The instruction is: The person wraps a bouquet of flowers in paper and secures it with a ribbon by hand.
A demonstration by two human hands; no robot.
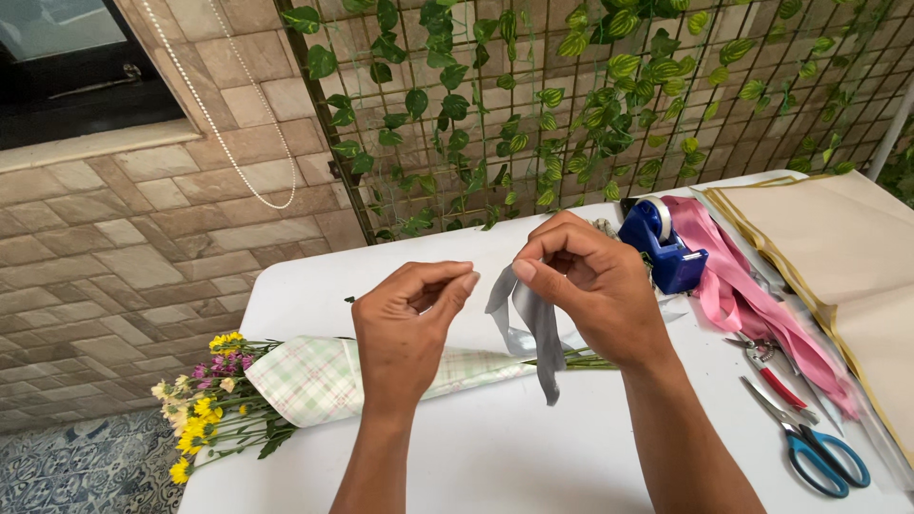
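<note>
I am pinching the grey ribbon in my right hand above the bouquet on the desk — limp, slippery stuff — while my left hand fingers are closing narrow, empty, just beside it.

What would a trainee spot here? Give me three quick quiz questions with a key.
1. True or false: the right hand pinches a grey ribbon.
2. What lies under the left hand: A a wrapped bouquet, B a vase, C a basket?
3. Which blue-handled tool lies at the white table's right edge?

Key: 1 true; 2 A; 3 scissors, right of the pink ribbon and blue tape dispenser.
</note>
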